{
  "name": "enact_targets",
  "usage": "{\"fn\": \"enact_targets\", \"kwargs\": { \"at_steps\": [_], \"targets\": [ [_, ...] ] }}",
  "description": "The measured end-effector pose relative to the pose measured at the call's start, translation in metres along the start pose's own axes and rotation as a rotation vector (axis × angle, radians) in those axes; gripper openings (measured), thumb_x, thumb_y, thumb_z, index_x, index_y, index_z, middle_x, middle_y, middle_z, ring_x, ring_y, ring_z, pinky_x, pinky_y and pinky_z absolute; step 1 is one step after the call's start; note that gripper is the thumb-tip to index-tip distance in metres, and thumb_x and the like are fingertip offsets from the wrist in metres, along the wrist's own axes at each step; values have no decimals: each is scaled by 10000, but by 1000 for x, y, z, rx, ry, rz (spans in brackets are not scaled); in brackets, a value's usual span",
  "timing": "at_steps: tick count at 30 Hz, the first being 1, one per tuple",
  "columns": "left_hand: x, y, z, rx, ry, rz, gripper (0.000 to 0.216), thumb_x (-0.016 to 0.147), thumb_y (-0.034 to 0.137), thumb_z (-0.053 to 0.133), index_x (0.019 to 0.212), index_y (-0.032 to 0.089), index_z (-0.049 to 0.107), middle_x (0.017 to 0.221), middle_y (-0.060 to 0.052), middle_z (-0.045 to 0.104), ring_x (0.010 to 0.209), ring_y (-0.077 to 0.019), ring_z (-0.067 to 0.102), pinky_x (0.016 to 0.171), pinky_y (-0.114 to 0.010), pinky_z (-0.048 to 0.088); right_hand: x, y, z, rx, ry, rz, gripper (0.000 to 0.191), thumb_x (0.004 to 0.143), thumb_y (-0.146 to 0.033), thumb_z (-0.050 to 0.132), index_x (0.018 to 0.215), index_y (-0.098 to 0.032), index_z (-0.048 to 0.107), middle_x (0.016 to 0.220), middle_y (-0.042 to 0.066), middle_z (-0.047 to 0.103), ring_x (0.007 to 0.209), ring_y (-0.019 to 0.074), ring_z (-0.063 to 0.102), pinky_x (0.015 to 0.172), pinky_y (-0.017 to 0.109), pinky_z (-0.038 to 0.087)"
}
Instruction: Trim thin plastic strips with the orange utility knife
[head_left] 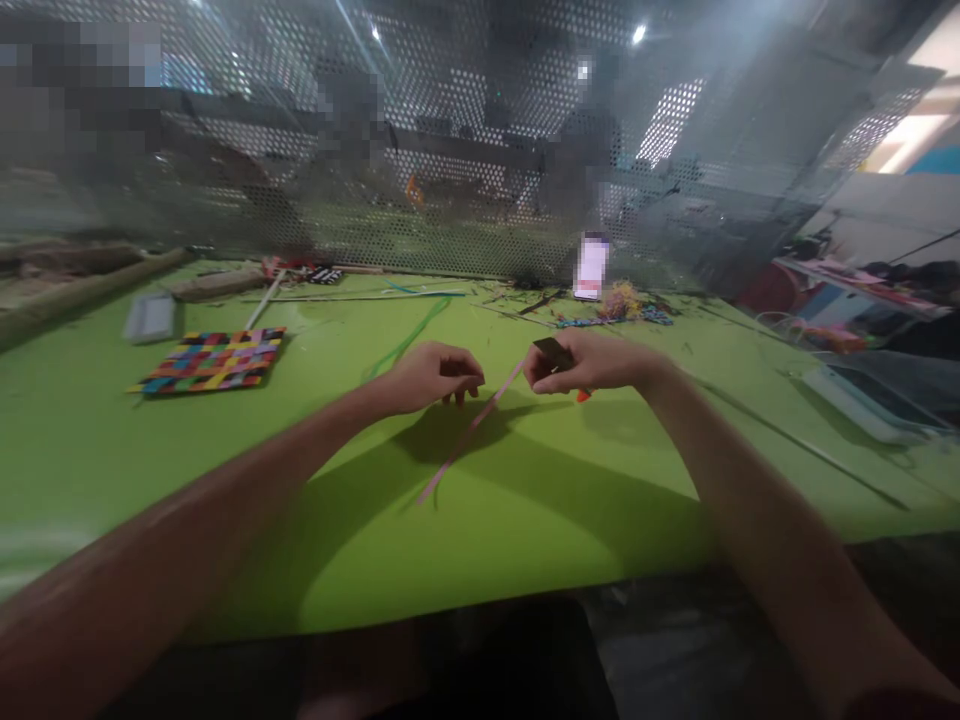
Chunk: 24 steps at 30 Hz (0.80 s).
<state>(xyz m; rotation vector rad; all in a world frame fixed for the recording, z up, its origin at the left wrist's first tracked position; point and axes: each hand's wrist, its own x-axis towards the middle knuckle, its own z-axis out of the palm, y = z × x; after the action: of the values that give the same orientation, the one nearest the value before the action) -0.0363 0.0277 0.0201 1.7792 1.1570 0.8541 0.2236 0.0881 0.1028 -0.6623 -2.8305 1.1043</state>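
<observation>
My right hand (592, 360) is closed on the upper end of a thin pink strip (472, 425). The strip slants down to the left above the green table. A dark flat piece (553, 351) lies across the same hand, and a small orange tip (583, 396) pokes out beneath it; I cannot tell whether they are one tool. To the left of the strip, my left hand (431, 375) has thumb and forefinger drawn together in a pinch, the other fingers hanging loosely. Whatever may be between those fingertips is hidden.
On the left of the green table (360, 560) lie a multicoloured woven mat (214, 360) and a pale box (150, 317). A phone (592, 266) stands at the back beside tangled coloured scraps (622, 302). A perforated metal screen (450, 150) rises behind. Another device (870, 395) sits at right.
</observation>
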Motion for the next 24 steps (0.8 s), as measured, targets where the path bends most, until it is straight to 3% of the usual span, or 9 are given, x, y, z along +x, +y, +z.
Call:
{"fn": "enact_targets", "kwargs": {
  "at_steps": [2, 6, 12, 15, 19, 24],
  "targets": [
    [0, 0, 0, 51, -24, 27, 215, 825, 324, 721, 910, 129, 755, 778, -91, 757, 641, -161, 673, 596, -271, 516, -2, 2, -6, 23, -20, 61, 235, 864, -384, 688, 877, -154, 644, 709, 0, 590, 598, 79, 509, 550, 188, 410],
    [-3, 6, 1, 226, -71, 166, 145, 798, 243, 711, 887, 161, 790, 800, -56, 753, 696, -143, 651, 649, -243, 480, -3, 11, -9, 154, 82, 147, 307, 908, -454, 660, 909, -178, 526, 643, -50, 482, 513, 59, 430, 466, 177, 351],
    [-16, 30, 13, 157, -357, 75, 142, 812, 237, 691, 880, 140, 770, 800, -45, 760, 699, -143, 668, 659, -240, 489, -13, 11, 7, 234, -122, 210, 387, 940, -506, 611, 1037, -198, 399, 763, -40, 473, 577, 70, 451, 484, 172, 380],
    [-20, 33, 27, 340, -293, 86, 183, 776, 95, 607, 862, 131, 765, 814, -51, 758, 711, -149, 662, 673, -252, 479, -20, 3, 20, 125, -87, 197, 338, 991, -493, 516, 1092, -190, 403, 811, -22, 488, 604, 77, 452, 529, 186, 387],
    [-21, 26, 42, 389, -161, 3, 220, 787, 112, 599, 927, 126, 769, 869, -68, 769, 729, -163, 663, 673, -266, 471, -27, -2, 41, -207, 187, 129, 205, 1032, -355, 424, 1039, -163, 497, 904, 38, 575, 721, 112, 502, 664, 227, 409],
    [-20, 20, 47, 408, -55, -76, 169, 776, 105, 619, 864, 126, 763, 764, -42, 741, 647, -142, 613, 608, -247, 432, -34, 12, 70, -592, 169, 66, 232, 1044, -246, 408, 1029, -149, 618, 965, 70, 632, 749, 133, 534, 645, 234, 354]
  ]
}}
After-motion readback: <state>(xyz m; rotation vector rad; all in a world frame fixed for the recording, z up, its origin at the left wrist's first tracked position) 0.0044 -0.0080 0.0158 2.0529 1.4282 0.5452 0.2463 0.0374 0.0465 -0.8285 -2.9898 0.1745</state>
